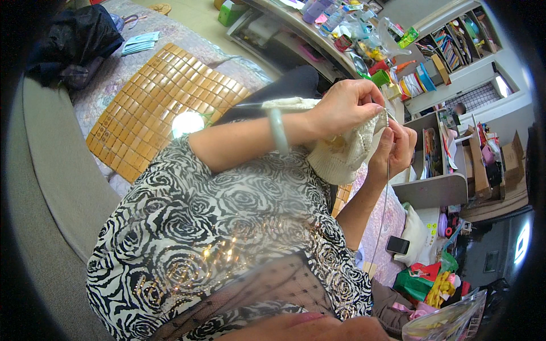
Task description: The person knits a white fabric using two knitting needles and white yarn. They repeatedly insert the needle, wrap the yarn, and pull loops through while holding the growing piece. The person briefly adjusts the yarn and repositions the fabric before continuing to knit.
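Note:
A cream knitted piece (337, 160) with a ribbed lower edge hangs between my hands. My left hand (347, 104), with a pale green bangle (278, 131) on its wrist, grips the knitting's upper edge, thumb and forefinger pinched. My right hand (394, 147) pinches the work just beside it, around a long thin metal knitting needle (384, 213) that slants down past my forearm. To the left, a roll of the same knitting (290, 103) sits behind my left wrist, and another thin needle (249, 105) sticks out of it. The fingertips hide most stitches.
A bamboo tile mat (166, 106) lies on the quilted cover at left, with a bright white round object (187, 124) on it. Face masks (140, 43) and a dark bag (76, 42) lie beyond. A cluttered desk (328, 47) stands ahead. A phone (397, 245) lies at right.

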`<state>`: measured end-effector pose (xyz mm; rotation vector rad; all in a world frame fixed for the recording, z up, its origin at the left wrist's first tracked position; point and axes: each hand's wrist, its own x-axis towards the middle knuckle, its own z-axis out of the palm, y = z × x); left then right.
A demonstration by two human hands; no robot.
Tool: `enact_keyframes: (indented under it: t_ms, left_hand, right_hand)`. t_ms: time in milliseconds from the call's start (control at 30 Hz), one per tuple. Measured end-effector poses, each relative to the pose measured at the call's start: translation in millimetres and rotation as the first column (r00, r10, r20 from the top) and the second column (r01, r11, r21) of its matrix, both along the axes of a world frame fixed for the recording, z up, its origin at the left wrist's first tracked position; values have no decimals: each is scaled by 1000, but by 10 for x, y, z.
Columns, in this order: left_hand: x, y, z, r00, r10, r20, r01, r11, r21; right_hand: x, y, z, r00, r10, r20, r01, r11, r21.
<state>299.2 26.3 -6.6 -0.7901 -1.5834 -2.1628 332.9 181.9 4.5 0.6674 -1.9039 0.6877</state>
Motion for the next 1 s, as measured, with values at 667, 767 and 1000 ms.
enact_keyframes:
  t_ms: [667, 767, 1000]
  left_hand:
    - [-87, -139, -7, 927, -355, 121, 368, 923, -111]
    - [-86, -172, 3, 906, -385, 176, 400, 915, -57]
    - [-78, -173, 23, 887, -401, 229, 404, 914, 36]
  right_hand:
    - [-58, 168, -79, 985, 147, 91, -136, 984, -116]
    - [14, 163, -82, 973, 192, 130, -177, 977, -121]
    - [47, 153, -37, 964, 209, 164, -210, 978, -16]
